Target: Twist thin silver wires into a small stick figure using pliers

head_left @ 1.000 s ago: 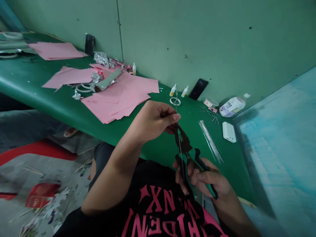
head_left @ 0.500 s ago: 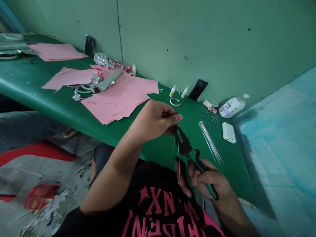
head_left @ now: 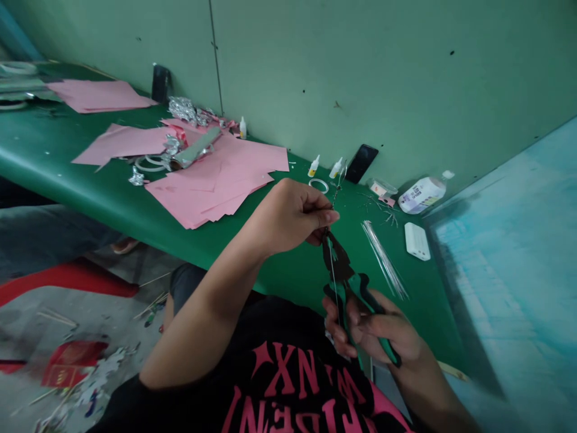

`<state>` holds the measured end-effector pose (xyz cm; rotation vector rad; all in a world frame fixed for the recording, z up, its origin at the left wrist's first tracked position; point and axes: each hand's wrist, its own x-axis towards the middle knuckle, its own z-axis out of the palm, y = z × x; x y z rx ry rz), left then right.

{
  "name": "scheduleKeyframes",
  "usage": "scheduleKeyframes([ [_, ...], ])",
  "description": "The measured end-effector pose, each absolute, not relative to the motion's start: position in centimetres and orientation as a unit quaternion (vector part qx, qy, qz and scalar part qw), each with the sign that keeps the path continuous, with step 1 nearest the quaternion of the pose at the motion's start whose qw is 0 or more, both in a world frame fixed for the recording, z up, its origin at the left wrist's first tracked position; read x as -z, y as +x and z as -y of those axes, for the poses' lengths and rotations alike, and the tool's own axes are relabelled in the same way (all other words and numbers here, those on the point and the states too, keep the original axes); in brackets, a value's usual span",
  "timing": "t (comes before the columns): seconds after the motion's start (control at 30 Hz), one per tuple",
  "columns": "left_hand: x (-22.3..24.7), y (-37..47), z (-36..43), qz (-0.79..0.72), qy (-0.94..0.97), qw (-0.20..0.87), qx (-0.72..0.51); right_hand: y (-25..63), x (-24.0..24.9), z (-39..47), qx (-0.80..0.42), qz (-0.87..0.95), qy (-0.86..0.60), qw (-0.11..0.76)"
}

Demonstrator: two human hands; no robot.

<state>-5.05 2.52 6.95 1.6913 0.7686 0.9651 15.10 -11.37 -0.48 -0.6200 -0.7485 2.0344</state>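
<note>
Between the thumb and fingers of my left hand (head_left: 300,216) is pinched a thin wire (head_left: 336,282); its twisted upper part ends in a loop above my fingertips, and its straight lower part hangs past the pliers. My right hand (head_left: 378,328) is wrapped round the green-and-black handles of the pliers (head_left: 339,261). The dark jaws point up and lie at the wire just below my left fingertips. Whether the jaws grip the wire is hard to tell. Right of the pliers, a bundle of straight wires (head_left: 383,258) lies on the green table (head_left: 288,273).
Pink paper sheets (head_left: 247,157), crumpled foil (head_left: 183,109) and a roll lie to the left. Along the wall are glue bottles (head_left: 314,166), a phone (head_left: 362,163) and a white bottle (head_left: 424,193). A white box (head_left: 417,242) stands right; a red chair (head_left: 67,279) is lower left.
The wire's looped upper end has swung right and up. Both hands and the pliers have shifted slightly to the right, with their holds unchanged.
</note>
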Motion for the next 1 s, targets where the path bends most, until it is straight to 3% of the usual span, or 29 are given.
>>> scheduleKeyframes([
  [0.53,-7.2,-5.6,-3.6,-0.315,0.691,0.542,-0.361,14.7,-0.3,10.5,-0.813,0.323,-0.28,0.395],
  [0.77,-6.0,-4.4,-2.8,-0.309,0.601,0.609,-0.415,14.8,-0.2,10.9,-0.818,0.308,-0.258,0.412],
  [1.0,-6.1,-3.6,-2.0,-0.332,0.557,0.611,-0.455,14.2,-0.5,11.4,-0.809,0.289,-0.254,0.445],
])
